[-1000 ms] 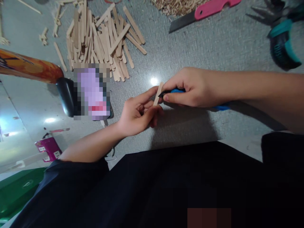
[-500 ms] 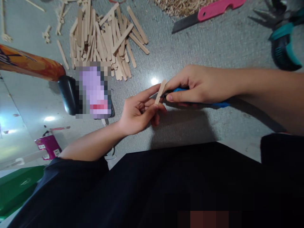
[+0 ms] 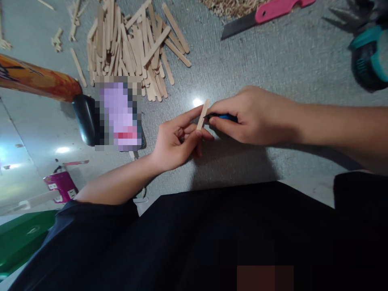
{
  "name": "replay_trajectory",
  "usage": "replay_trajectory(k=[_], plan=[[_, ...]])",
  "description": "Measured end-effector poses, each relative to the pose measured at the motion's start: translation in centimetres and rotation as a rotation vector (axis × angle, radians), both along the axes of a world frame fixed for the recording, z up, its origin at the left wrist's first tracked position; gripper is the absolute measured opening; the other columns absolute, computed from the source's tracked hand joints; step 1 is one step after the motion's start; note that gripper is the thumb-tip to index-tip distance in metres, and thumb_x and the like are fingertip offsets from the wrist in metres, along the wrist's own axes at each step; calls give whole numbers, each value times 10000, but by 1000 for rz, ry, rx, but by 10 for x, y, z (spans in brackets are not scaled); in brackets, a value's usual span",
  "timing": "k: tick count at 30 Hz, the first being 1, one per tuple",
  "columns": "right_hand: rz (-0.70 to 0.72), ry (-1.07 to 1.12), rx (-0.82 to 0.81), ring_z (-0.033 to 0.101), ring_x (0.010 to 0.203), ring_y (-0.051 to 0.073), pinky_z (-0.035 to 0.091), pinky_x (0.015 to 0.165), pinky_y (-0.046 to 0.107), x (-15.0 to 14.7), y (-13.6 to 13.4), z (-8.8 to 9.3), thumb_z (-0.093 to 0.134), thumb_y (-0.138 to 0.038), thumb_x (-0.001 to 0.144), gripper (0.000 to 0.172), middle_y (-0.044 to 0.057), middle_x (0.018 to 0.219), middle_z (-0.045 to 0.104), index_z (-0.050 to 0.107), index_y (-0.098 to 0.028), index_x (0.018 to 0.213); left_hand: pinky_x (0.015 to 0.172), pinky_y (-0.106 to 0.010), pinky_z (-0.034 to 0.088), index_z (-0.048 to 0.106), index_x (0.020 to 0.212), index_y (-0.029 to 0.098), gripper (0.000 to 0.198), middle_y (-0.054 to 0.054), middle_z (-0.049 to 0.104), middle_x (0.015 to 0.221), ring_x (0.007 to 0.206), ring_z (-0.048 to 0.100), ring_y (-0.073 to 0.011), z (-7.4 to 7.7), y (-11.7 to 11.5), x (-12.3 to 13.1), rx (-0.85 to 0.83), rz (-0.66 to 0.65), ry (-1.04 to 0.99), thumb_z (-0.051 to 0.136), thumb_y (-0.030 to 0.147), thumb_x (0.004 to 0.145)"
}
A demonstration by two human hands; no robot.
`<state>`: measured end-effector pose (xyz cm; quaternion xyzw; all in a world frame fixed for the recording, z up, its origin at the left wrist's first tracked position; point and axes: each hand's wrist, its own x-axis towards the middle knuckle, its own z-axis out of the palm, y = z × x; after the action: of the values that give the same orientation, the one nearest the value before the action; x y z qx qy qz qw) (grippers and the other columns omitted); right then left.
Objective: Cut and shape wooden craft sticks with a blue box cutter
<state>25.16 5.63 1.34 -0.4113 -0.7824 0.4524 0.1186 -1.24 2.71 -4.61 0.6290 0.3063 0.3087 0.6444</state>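
My left hand [image 3: 177,141] pinches a short wooden craft stick [image 3: 203,113] between thumb and fingers and holds it upright over the grey floor. My right hand [image 3: 251,115] is closed round a blue-handled cutter [image 3: 226,117], whose dark tip touches the stick's right edge. Most of the cutter is hidden inside my fist.
A heap of craft sticks [image 3: 133,44] lies at the top left, wood shavings [image 3: 230,6] and a pink-handled blade [image 3: 263,14] at the top. A teal tool [image 3: 370,56] is at the right edge. A blurred phone [image 3: 119,115], an orange cylinder [image 3: 36,81] and a green box [image 3: 21,240] lie left.
My right hand has rolled over the cutter, so less of the blue handle shows. The stick stays pinched in my left hand, hardly shifted.
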Motion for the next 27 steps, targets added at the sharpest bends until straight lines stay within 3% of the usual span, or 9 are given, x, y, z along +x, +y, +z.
replay_trajectory(k=[7, 12, 15, 19, 23, 27], plan=[[12, -211, 103, 440, 640, 227, 179, 717, 404, -2, -15, 8, 641, -338, 1056, 213, 25, 641, 554, 744, -245, 894, 415, -213, 499, 622, 1725, 308, 549, 18, 749, 731, 464, 633, -106, 6, -1, 2, 123, -41, 49, 632, 357, 1179], [20, -275, 109, 354, 605, 211, 166, 710, 409, -5, -20, 9, 616, -331, 1045, 234, 23, 628, 510, 707, -238, 850, 441, -237, 488, 575, 1766, 341, 603, 19, 747, 738, 490, 615, -118, 3, -2, -2, 254, -44, 162, 633, 336, 1166], [39, -207, 73, 343, 599, 206, 194, 683, 409, -4, -17, 9, 597, -302, 1048, 236, 7, 610, 473, 686, -245, 836, 462, -240, 506, 559, 1781, 315, 622, 26, 726, 707, 497, 626, -122, 2, -2, -3, 286, -59, 152, 647, 325, 1166], [88, -45, -71, 413, 590, 184, 248, 647, 387, 2, -2, 5, 671, -338, 1054, 243, -18, 595, 518, 724, -248, 834, 473, -238, 553, 578, 1768, 324, 598, -6, 813, 827, 518, 678, -124, 4, 0, -1, 228, -85, 87, 651, 338, 1174], [99, 5, -214, 412, 566, 140, 268, 620, 370, 9, 11, 2, 712, -333, 1081, 192, -52, 621, 585, 842, -252, 965, 444, -230, 567, 542, 1789, 361, 624, -30, 867, 960, 505, 706, -124, 6, 1, 0, 124, -134, 13, 644, 350, 1174], [76, 44, -289, 430, 596, 114, 296, 635, 369, 11, 14, 9, 716, -292, 1114, 189, -57, 653, 615, 876, -235, 1030, 494, -261, 630, 491, 1815, 377, 646, -35, 881, 1021, 546, 729, -130, 2, 0, -2, 94, -141, -3, 610, 366, 1181]])
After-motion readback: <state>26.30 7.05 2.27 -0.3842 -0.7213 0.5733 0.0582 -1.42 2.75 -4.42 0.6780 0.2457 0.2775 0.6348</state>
